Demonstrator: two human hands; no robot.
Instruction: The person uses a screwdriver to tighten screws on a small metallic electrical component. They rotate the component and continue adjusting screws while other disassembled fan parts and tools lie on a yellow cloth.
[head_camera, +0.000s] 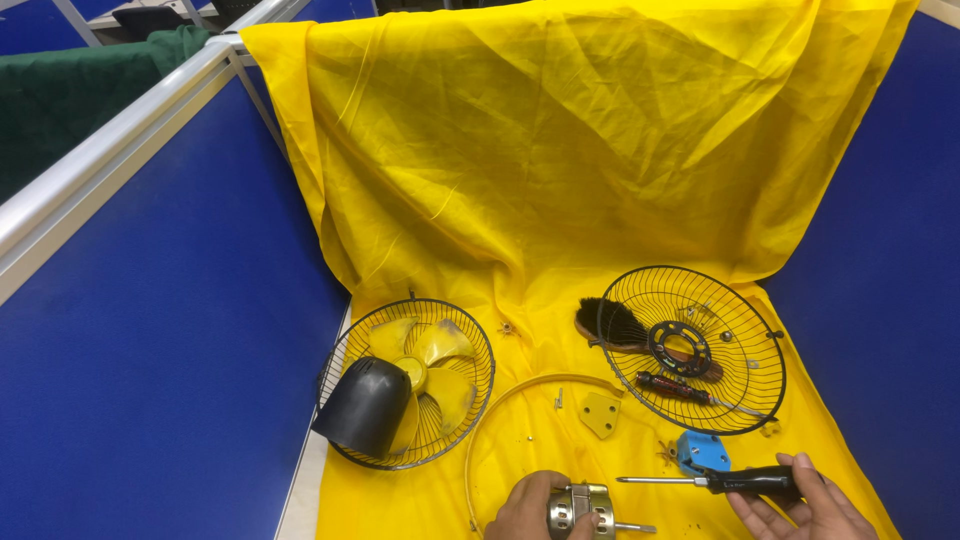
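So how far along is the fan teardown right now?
Done: both wire guards are off, the rear guard lying flat and the front guard holding the yellow blade and black motor cover; the yellow rim ring lies loose. In hand: left hand grips the bare motor, right hand holds a screwdriver. Left: the motor itself looks unopened.

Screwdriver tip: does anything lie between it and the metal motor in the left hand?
Nothing visible. The screwdriver, in the right hand, points left at the motor held by the left hand; only bare yellow cloth lies between them.
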